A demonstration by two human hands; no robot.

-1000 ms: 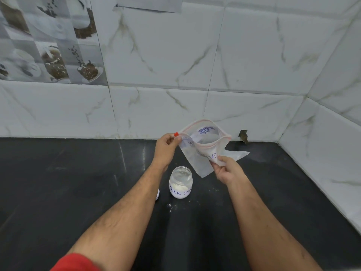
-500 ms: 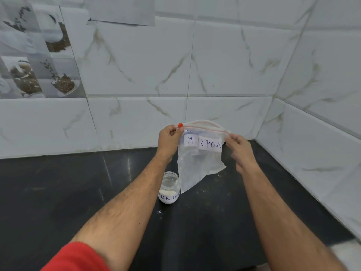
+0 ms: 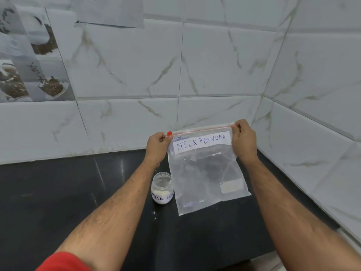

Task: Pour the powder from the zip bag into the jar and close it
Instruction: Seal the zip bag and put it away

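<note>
Clear plastic zip bag [image 3: 205,173] with red zip strip and white "MILK POWDER" label, hanging flat and upright, top corners pinched between both hands, small clear lidless jar [image 3: 162,190] holding white powder, upright below left hand, bag's lower left edge overlapping it

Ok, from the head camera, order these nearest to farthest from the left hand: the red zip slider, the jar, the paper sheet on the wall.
1. Red zip slider: at the bag's top left corner, right beside the left hand fingertips.
2. Jar: on the counter below the wrist, lid off.
3. Paper sheet: high on the wall, up left.
</note>
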